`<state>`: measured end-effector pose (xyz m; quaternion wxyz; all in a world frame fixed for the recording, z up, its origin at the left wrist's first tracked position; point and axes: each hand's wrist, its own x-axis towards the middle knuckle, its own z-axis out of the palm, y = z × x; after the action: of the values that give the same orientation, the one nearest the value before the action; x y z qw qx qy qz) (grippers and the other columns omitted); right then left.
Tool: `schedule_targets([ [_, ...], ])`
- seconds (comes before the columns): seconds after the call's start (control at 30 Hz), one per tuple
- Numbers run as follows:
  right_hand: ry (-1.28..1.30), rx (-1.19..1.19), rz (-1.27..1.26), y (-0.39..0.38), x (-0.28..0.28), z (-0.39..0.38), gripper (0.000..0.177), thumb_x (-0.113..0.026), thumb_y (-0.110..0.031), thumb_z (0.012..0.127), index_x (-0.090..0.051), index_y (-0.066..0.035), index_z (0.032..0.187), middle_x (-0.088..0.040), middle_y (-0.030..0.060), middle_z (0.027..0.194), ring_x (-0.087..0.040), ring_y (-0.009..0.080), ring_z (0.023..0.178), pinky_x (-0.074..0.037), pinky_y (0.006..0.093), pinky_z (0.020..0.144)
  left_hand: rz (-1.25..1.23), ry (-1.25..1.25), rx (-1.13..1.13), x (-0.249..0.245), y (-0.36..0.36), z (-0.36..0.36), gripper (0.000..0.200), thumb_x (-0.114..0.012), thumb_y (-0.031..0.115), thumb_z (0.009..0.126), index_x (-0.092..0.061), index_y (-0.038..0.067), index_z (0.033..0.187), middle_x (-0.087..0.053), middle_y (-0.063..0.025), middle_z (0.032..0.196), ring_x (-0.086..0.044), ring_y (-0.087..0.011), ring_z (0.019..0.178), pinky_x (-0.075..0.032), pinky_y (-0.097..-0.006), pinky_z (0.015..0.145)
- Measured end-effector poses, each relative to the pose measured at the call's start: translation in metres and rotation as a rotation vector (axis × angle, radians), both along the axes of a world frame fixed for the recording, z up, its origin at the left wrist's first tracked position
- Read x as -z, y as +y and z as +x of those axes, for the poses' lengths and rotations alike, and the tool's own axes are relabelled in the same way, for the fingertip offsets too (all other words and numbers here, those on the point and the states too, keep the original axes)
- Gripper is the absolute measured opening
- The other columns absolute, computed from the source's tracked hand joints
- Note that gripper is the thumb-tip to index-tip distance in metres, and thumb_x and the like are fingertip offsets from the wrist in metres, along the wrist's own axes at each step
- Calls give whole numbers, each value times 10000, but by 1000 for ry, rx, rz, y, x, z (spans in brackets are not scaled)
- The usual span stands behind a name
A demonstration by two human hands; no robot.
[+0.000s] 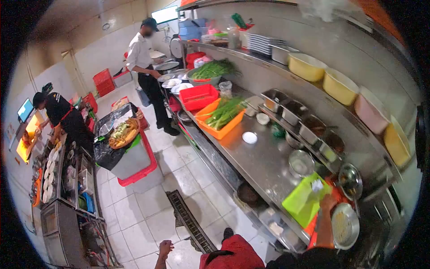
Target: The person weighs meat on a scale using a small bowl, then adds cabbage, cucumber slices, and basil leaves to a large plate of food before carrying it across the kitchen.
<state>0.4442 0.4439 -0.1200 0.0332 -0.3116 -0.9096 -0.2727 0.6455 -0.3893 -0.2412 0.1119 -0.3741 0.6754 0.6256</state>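
Note:
Over the tiled floor, my left hand [165, 248] hangs beside my red apron [236, 253], its fingers loosely curled and nothing visible in them. Reaching across the steel counter, my right hand [328, 204] is at the right edge of a bright green cutting board [301, 202]. A crumpled white piece [317, 185], perhaps paper or cloth, lies on the board just beyond the fingers; whether I touch it cannot be made out. The fingers of that hand are blurred. Close by are a round strainer [344, 226], a steel bowl [350, 179] and a clear bowl [302, 163].
Spring onions fill an orange crate [220, 130] farther along the counter; a red crate [199, 97] stands behind it. Metal containers [293, 111] line the raised ledge under a shelf of plastic tubs [340, 85]. Two people [150, 67] work farther off. A drain grate [190, 219] crosses the floor.

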Motion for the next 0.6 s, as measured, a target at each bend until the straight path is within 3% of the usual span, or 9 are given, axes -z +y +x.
schedule_targets([
  [0.07, -177, 141, -39, 18, 10, -8, 204, -605, -347, 718, -641, -169, 810, -624, 46, 854, -577, 210, 878, -452, 369, 653, -5, -82, 51, -9, 6, -34, 246, -512, 228, 872, -568, 21, 992, -633, -97, 807, -620, -159, 625, -471, -271, 515],
  [0.1, 28, 150, -3, 30, 27, -5, 138, -606, -287, 710, -621, -172, 785, -589, 0, 779, -560, 180, 812, -439, 355, 663, -9, -83, 30, -13, 6, -48, 246, -512, 228, 872, -568, 21, 992, -633, -97, 807, -620, -159, 625, -471, -271, 515],
  [0.23, 167, 298, 2, 18, 1, 3, 157, -589, -244, 735, -606, -121, 832, -589, 36, 784, -564, 200, 796, -442, 349, 660, -110, 6, 224, -15, 0, -131, 278, -583, 265, 835, -606, 10, 944, -652, -90, 793, -625, -162, 623, -494, -291, 556],
  [0.3, 305, 341, 21, -14, -24, 7, 167, -581, -222, 748, -598, -96, 856, -589, 55, 787, -566, 210, 788, -444, 346, 658, -309, 177, 439, -21, 0, -194, 321, -587, 301, 834, -608, -1, 939, -654, -91, 789, -623, -162, 642, -501, -303, 591],
  [0.37, 471, 344, 60, -58, -52, 12, 177, -572, -200, 760, -591, -71, 880, -589, 73, 790, -568, 220, 780, -446, 343, 657, -334, 233, 449, -32, 4, -266, 343, -578, 319, 841, -606, 0, 961, -657, -91, 803, -618, -147, 681, -497, -298, 619],
  [0.47, 723, 267, 84, -136, -89, 9, 193, -559, -168, 779, -580, -33, 915, -589, 101, 794, -571, 235, 767, -449, 338, 654, -175, 417, 446, -45, 9, -379, 320, -567, 294, 859, -605, 7, 995, -656, -93, 824, -612, -145, 720, -492, -282, 655],
  [0.5, 789, 223, 70, -161, -100, 6, 198, -555, -157, 786, -576, -20, 927, -590, 110, 795, -572, 240, 763, -450, 337, 653, -114, 473, 434, -54, 14, -415, 311, -567, 284, 862, -605, 9, 1003, -654, -94, 822, -611, -148, 719, -490, -278, 661],
  [0.57, 875, 123, 5, -210, -117, -10, 209, -546, -136, 798, -568, 5, 951, -590, 128, 798, -574, 250, 755, -451, 334, 652, -233, 533, 586, -143, 38, -469, 285, -569, 257, 864, -603, 13, 1008, -644, -94, 868, -609, -152, 749, -488, -276, 663],
  [0.6, 906, 68, -70, -230, -120, -25, 214, -542, -125, 805, -565, 18, 963, -590, 137, 799, -575, 255, 751, -452, 332, 651, -163, 608, 639, -151, 50, -495, 283, -568, 254, 866, -601, 11, 1009, -636, -98, 898, -606, -148, 774, -488, -276, 672],
])
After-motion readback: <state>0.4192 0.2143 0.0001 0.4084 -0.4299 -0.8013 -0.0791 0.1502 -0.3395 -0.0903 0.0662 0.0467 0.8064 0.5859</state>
